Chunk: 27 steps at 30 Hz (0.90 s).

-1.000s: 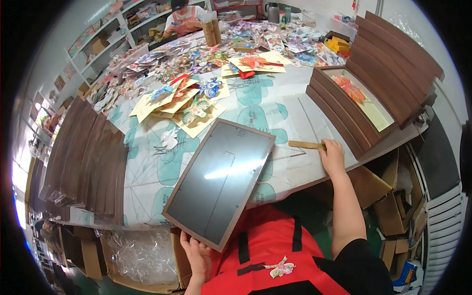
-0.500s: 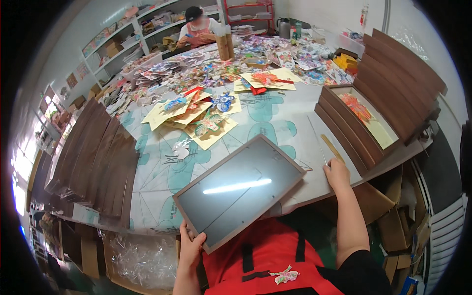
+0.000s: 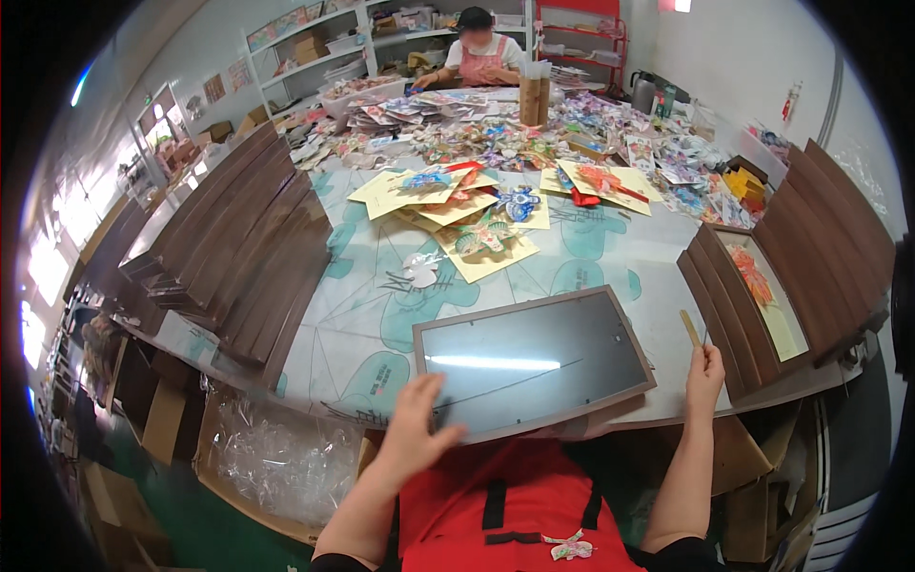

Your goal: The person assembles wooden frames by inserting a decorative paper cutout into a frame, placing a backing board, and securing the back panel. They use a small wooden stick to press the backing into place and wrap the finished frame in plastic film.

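A brown picture frame point(image 3: 637, 391) with a dark, glossy panel point(image 3: 534, 367) lies at the near edge of the table in front of me. A bright strip of light reflects off the panel. My left hand point(image 3: 415, 429), thumb and fingers apart, is over the frame's near left corner; whether it touches the frame I cannot tell. To the right of the frame, my right hand point(image 3: 705, 374) is closed around a narrow, flat tan strip point(image 3: 690, 327) that points away from me. A thin dark line shows beside the strip at my fingers.
Stacked brown frames point(image 3: 229, 248) stand at the left; more frames point(image 3: 820, 238) stand at the right, one holding an orange paper figure point(image 3: 751, 275). Yellow cards point(image 3: 496, 257) with colourful figures lie beyond. A co-worker point(image 3: 481, 57) sits across the heaped table. A box of clear plastic point(image 3: 276, 458) stands below.
The frame has gone from tilted in my left hand to lying on the table. My left hand has let go of its corner. The view has swung left; my right hand still grips the tan strip.
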Motion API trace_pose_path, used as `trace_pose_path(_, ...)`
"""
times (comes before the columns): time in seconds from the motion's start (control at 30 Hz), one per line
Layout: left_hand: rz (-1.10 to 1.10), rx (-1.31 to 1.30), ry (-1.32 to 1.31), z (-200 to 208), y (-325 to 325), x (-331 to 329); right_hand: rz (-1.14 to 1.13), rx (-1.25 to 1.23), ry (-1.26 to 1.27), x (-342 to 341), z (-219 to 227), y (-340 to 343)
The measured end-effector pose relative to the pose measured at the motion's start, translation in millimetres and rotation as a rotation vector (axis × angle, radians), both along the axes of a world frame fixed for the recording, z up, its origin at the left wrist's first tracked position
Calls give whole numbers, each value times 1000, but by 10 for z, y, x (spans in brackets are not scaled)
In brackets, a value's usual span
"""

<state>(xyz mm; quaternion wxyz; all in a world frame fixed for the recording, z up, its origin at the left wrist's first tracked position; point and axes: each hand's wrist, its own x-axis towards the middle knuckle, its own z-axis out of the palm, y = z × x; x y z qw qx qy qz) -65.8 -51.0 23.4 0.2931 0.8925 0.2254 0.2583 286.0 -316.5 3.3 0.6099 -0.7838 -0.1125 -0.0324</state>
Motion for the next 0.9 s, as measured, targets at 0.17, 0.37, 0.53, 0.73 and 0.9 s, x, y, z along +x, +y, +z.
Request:
trace_pose_path(0.17,-85,268,83,-252,-48,91,526,539,182,-654,273,475)
trace_pose_path(0.37,-52,181,-10,-310,81,100,872,248,46,-1285,259,947)
trace_pose_path(0.53,-41,140,22,-328,85,107,987,146,-147,-1564,152,1139)
trace_pose_path(0.73,-36,121,25,-338,83,99,982,23,-357,-1631,114,1203)
trace_pose_path(0.9,-37,120,25,-340,81,99,966,6,-445,-1652,109,1223)
